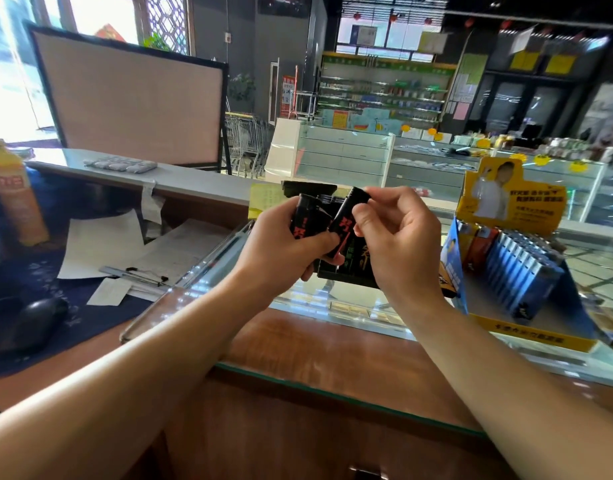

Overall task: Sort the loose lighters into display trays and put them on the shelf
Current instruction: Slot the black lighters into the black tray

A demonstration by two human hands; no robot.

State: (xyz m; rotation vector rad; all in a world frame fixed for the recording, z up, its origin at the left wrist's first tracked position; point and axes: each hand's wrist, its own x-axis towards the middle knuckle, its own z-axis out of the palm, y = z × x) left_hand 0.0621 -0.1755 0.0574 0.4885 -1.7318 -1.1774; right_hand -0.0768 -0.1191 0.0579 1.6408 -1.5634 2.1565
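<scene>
Black lighter point(346, 220) pinched by right hand point(398, 237) fingers, left hand point(281, 244) gripping another lighter point(303, 220)

**Two bare forearms and hands, nothing worn**

Two arms reach in from the bottom edge, above the wooden worktop point(319, 344). Both forearms are bare along all of their visible length; no sleeve or cuff shows. The wrists carry no watch, strap or bracelet. The left hand point(281, 244) and the right hand point(398, 244) are ungloved, with no rings on the fingers that show. The visible fingernails are short and unpainted.
</scene>
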